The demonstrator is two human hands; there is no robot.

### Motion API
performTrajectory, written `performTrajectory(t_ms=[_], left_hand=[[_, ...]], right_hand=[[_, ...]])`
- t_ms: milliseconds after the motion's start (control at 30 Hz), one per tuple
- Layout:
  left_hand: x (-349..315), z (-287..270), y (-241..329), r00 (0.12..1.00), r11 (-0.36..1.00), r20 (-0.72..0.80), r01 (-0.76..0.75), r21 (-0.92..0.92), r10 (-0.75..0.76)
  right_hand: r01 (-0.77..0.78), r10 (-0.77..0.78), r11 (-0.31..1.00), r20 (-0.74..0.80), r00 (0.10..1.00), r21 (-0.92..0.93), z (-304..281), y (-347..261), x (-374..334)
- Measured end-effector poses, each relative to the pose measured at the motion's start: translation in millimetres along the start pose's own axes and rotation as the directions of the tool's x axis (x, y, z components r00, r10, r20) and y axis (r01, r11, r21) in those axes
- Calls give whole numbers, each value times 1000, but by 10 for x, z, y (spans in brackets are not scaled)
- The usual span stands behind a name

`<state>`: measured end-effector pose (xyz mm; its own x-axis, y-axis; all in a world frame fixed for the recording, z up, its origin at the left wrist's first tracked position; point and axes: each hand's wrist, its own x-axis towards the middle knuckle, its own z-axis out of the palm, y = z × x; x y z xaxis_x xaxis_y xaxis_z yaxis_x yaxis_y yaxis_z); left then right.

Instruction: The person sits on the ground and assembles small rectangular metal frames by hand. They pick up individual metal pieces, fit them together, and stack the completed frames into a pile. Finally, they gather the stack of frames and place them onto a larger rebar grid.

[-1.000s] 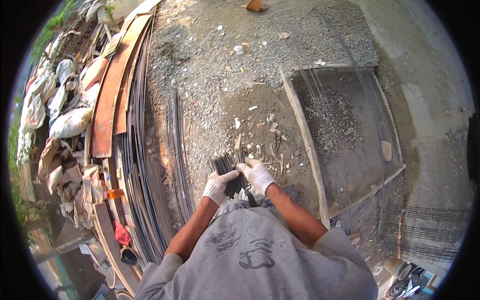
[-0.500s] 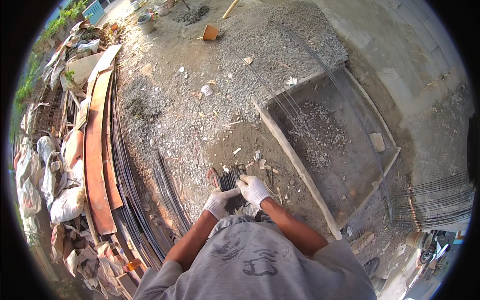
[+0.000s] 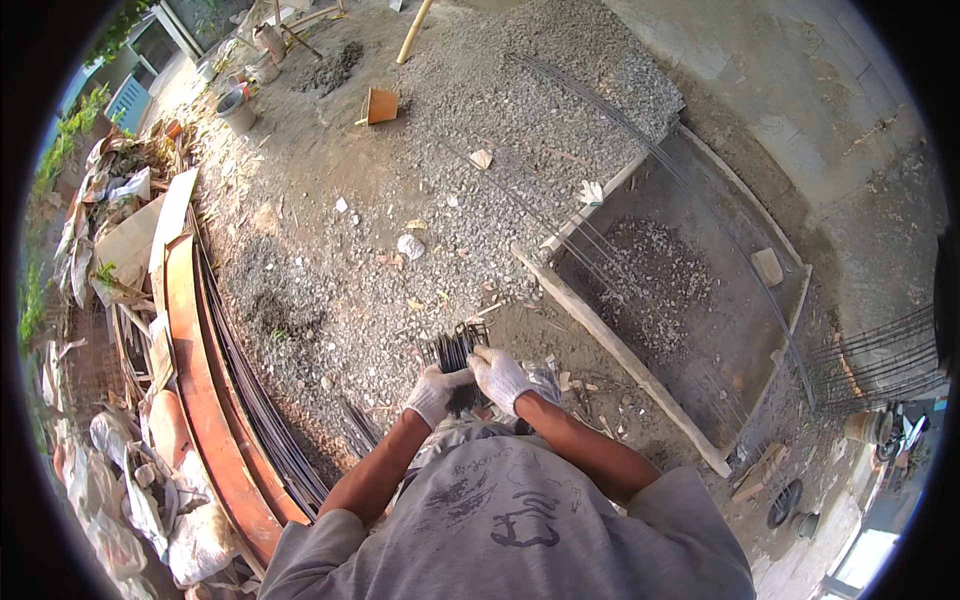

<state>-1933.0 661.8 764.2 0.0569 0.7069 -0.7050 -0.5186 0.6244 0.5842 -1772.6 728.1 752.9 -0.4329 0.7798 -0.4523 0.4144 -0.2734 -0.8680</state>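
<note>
Both my hands, in white knit gloves, grip a bundle of dark steel rebar stirrups [image 3: 455, 350] in front of my waist. My left hand [image 3: 434, 394] is closed on its near left side, its thumb stretched across the rods. My right hand [image 3: 499, 380] holds the right side, fingers curled round the rods. The hands nearly meet at the thumbs. The far end of the bundle, with its bent corners, shows beyond the gloves. The palms and the bundle's underside are hidden.
A low-walled mixing trough [image 3: 640, 378] with some gravel lies at right, thin steel rods [image 3: 600, 250] across it. Rust-coloured planks [image 3: 195, 370], long bars [image 3: 255, 390] and sacks [image 3: 200, 540] line the left. Farther off are an orange tub [image 3: 381, 106] and a bucket [image 3: 236, 110].
The surroundings have shifted in view, the sacks and planks lower and the tub leftward. The bundle is still in both hands and shows more of its far end. The foot beside it is out of sight.
</note>
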Motion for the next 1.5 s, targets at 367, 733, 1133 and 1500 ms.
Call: performTrajectory(t_ms=[367,733,1133,1500], left_hand=[[1722,-578,1981,1000,1000,14,-11,-14,11],[3224,-991,4365,973,981,-120,-195,18,196],[5576,-1767,6517,998,971,-69,25,238,-9],[8593,-2699,7405,976,833,-172,204,515,-133]], right_hand=[[33,-33,999,-6,999,15,75,-804,2596],[167,-167,984,15,986,-64,-343,-2475,5075],[-296,280,954,-517,809,53,-1989,-1515,6465],[-452,444,885,-500,743,114,-2015,-1273,8724]])
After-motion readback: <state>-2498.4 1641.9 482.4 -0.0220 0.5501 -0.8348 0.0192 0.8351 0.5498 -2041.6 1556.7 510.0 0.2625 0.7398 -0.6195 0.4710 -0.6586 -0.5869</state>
